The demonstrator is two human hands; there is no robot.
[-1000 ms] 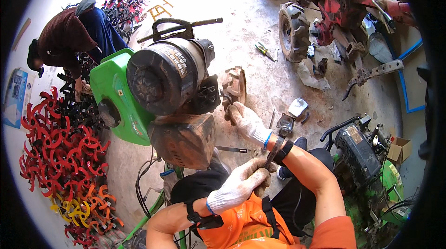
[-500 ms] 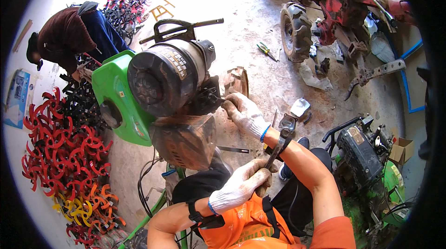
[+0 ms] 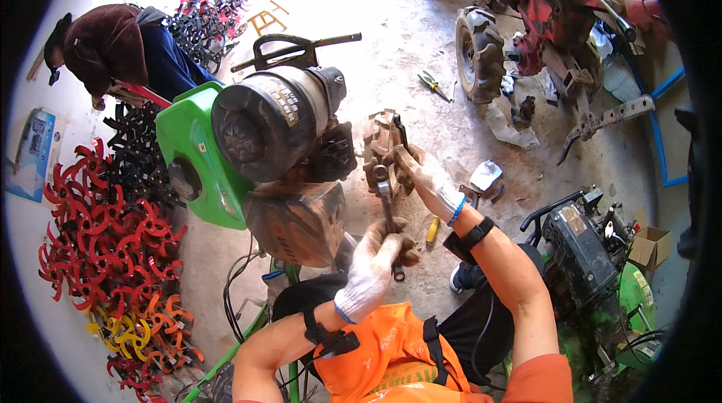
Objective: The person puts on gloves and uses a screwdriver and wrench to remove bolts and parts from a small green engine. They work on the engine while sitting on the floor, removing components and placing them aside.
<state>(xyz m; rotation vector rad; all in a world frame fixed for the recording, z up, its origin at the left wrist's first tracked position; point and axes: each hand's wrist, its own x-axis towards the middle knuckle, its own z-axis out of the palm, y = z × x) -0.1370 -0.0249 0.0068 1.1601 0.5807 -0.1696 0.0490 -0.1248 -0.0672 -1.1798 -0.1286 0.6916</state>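
Brightly lit, stained concrete floor (image 3: 425, 128)

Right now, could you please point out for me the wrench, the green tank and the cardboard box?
Wrench (image 3: 386, 198): head view, on the shaft.
Green tank (image 3: 193, 137): head view, on its green body.
Cardboard box (image 3: 642, 252): head view, on its outer wall.

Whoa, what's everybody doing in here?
Somebody is busy beside a green machine. Their gloved left hand holds a wrench. Their gloved right hand is up by a wheel, at a small dark piece; I can't tell whether it's gripping it. Pliers lie on the floor farther off. Another person bends over near a pile of curved metal pieces.
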